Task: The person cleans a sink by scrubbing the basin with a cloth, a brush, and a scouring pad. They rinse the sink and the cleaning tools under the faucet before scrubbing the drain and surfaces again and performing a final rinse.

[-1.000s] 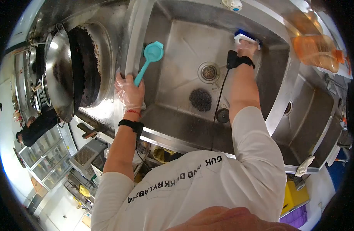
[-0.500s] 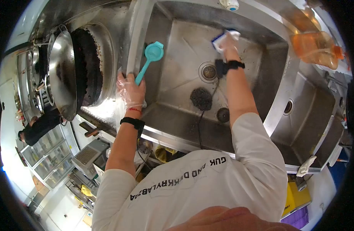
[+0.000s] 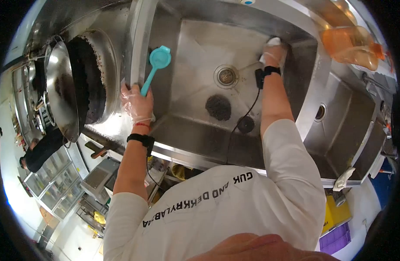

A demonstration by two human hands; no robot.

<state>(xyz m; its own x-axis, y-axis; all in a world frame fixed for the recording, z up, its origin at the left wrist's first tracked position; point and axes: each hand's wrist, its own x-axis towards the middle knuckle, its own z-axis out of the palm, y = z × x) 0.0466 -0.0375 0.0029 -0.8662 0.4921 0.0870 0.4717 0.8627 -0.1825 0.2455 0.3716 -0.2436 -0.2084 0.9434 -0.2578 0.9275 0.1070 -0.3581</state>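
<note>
My left hand point(image 3: 138, 103), in a clear plastic glove, rests on the left rim of the big steel sink point(image 3: 195, 43). The handle of a teal ladle point(image 3: 160, 57) runs into its thumb side; the bowl points forward along the inner wall. At the far right corner of the basin, my gloved right hand point(image 3: 274, 54) presses down with its fingers closed on a sponge point(image 3: 274, 41), of which only a white part shows. Between the hands are the drain point(image 3: 226, 77), a dark mesh scouring pad point(image 3: 218, 107) and a round dark disc point(image 3: 245, 125).
Left of the sink sits a wok station point(image 3: 106, 74) with an upturned wok point(image 3: 61, 87). An orange-tinted jug point(image 3: 352, 45) stands at the right rim, beside a second basin point(image 3: 339, 117). A person in black point(image 3: 45, 150) is far off at left. A cable hangs from my right wrist.
My right hand has moved right with the sponge, from the back middle of the basin to its right wall. My left hand and the ladle keep their place; the view has shifted slightly.
</note>
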